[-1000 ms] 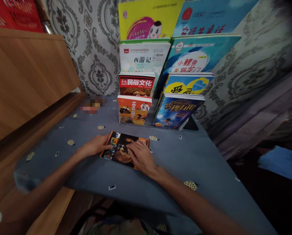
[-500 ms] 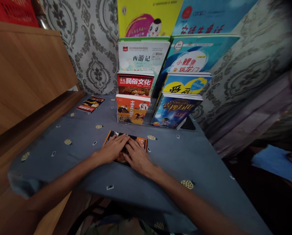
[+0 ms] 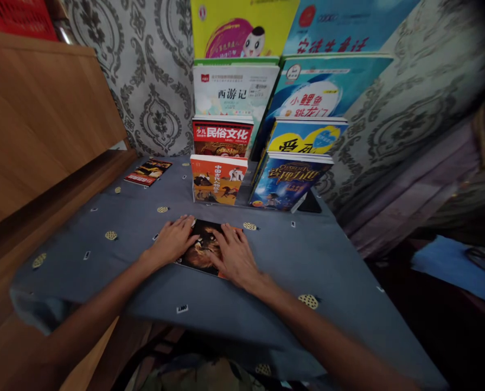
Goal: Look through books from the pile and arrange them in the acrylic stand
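Note:
A dark-covered book (image 3: 204,245) with an animal's face on its cover lies flat on the blue-grey tablecloth (image 3: 275,282). My left hand (image 3: 170,241) rests on its left side, fingers stretched out and thumb pointing inward. On the right side of the cover lies my right hand (image 3: 237,255), its fingers spread flat. Both palms hide the book's left and right edges, while the middle of the cover shows between them.
Behind the book stands a rack with several upright books, among them an orange one (image 3: 218,182) and a dark blue one (image 3: 285,182). Another book (image 3: 148,171) lies flat at the back left. A wooden panel (image 3: 51,119) borders the left; a patterned wall (image 3: 153,81) rises behind.
My hands were close together over the middle of the book. They have slid apart toward its two sides, uncovering the animal picture. The view has shifted slightly.

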### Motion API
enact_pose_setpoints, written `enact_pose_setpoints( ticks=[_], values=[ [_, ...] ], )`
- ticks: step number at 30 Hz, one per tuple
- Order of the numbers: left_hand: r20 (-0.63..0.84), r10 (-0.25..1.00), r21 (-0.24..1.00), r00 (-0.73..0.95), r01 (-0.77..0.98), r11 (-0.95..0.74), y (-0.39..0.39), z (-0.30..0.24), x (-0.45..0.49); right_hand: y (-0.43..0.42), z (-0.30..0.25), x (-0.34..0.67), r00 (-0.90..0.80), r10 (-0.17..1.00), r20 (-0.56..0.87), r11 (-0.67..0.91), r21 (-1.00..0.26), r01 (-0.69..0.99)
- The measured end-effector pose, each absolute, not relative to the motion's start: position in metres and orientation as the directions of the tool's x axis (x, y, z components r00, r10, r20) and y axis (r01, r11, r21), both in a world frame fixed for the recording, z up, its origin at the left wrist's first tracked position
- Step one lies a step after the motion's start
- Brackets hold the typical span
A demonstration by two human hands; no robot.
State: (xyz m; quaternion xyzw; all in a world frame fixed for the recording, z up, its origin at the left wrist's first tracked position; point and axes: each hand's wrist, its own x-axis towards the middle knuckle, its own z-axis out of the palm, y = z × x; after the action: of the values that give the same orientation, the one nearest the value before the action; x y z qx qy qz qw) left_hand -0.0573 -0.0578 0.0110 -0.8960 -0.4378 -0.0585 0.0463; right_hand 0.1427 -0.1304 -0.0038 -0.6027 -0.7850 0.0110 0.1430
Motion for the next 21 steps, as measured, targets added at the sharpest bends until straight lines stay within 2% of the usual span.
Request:
enact_pose_setpoints(
  ticks=[8,16,18,21],
  values=[
    [0.142,0.776,0.0,0.614,0.784,-0.62,-0.056,0.015,-0.059,-0.139,-0.004,0.16,-0.183,0.967,0.18,0.216,-0.191,0.957],
    [0.154,0.775,0.053,0.613,0.778,-0.626,-0.055,0.012,-0.06,-0.171,-0.015,0.192,-0.347,0.918,0.191,0.387,-0.251,0.887],
    [0.155,0.774,0.039,0.614,0.779,-0.626,-0.056,0.018,-0.059,-0.172,-0.014,0.199,-0.368,0.91,0.193,0.408,-0.253,0.877],
    [0.095,0.798,-0.062,0.595,0.804,-0.592,-0.059,0.032,-0.056,-0.164,-0.009,0.209,-0.368,0.91,0.19,0.409,-0.272,0.871]
  ],
)
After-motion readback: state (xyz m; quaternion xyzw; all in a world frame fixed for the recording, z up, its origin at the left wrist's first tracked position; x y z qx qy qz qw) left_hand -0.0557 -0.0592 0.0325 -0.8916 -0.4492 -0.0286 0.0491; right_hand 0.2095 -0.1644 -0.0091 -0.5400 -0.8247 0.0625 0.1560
